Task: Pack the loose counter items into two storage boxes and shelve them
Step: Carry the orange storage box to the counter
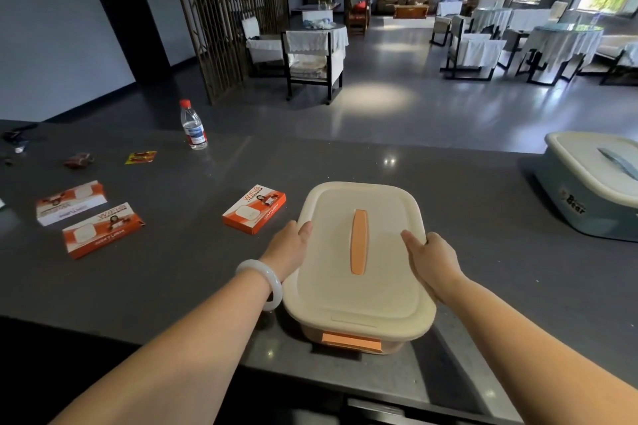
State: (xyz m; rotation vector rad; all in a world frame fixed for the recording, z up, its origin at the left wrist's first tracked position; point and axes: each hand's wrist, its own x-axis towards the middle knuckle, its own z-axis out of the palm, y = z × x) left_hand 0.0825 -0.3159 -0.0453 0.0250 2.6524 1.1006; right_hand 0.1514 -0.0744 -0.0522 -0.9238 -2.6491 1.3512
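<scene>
Cream box (pixel 376 272) sits lid-on near the counter's (pixel 172 290) front edge. My left hand (pixel 290 248) and right hand (pixel 431 260) grip its lid rim from either side, thumbs on top. Orange carton (pixel 253 212) lies just left; blue box (pixel 587 190) stands well apart, right.

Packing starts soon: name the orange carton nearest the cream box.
The lone carton just left of the cream box, by the left hand; the other two lie together farther left.
</scene>
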